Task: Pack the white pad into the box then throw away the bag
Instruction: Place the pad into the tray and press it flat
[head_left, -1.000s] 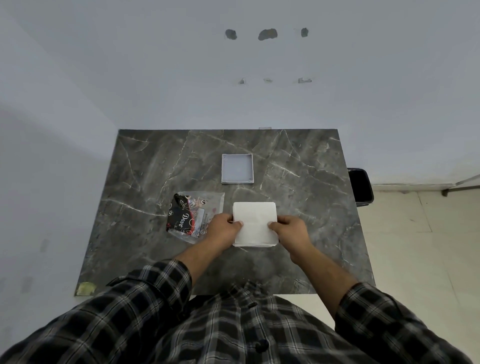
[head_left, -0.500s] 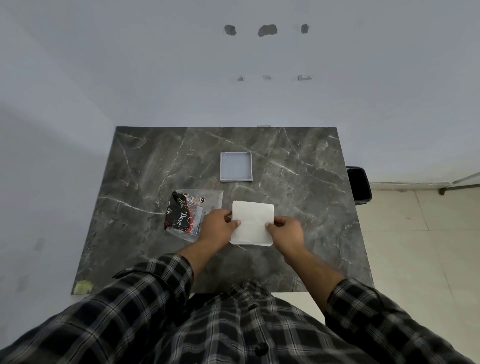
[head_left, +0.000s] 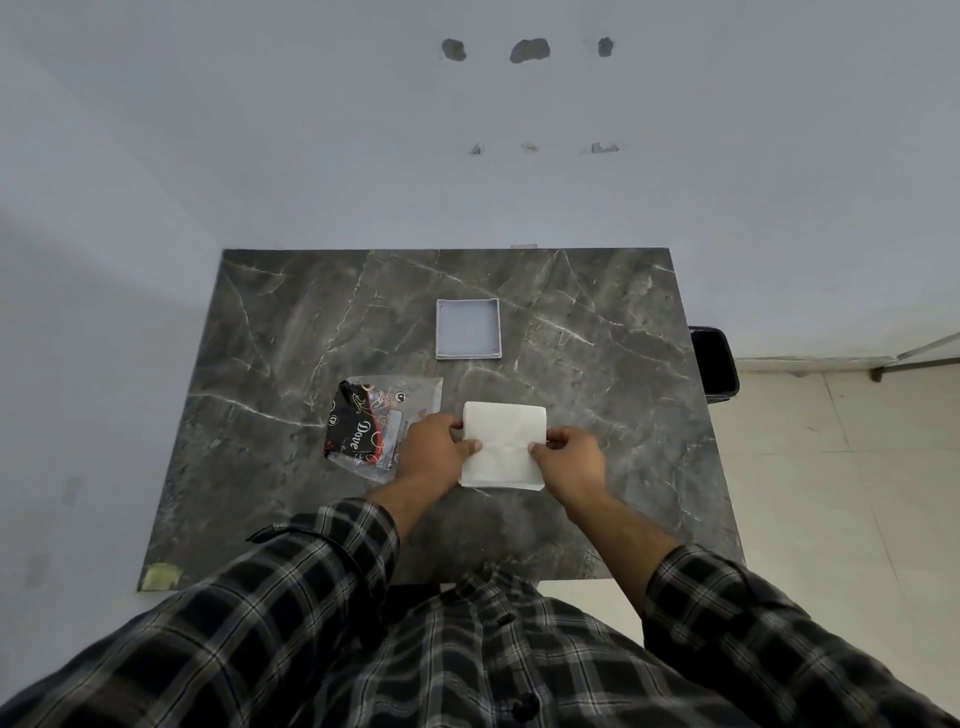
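A square white pad (head_left: 503, 441) lies on the dark marble table (head_left: 597, 364), near its front middle. My left hand (head_left: 434, 447) pinches the pad's left edge and my right hand (head_left: 569, 457) pinches its right edge, thumbs on top. A shallow grey square box (head_left: 468, 328) sits open farther back, apart from the pad. To the left of my left hand lies a clear plastic bag (head_left: 382, 421) with a black and red printed part; my left wrist covers its near right corner.
A black bin (head_left: 714, 364) stands on the floor off the table's right edge. A small yellowish scrap (head_left: 162, 577) sits at the table's front left corner. A grey wall rises right behind the table. My plaid shirt fills the bottom of the view.
Both hands keep hold of the pad's sides. The thumbs have slid inward over its top, and the pad now shows a slight crease in the middle. Box and bag have not moved.
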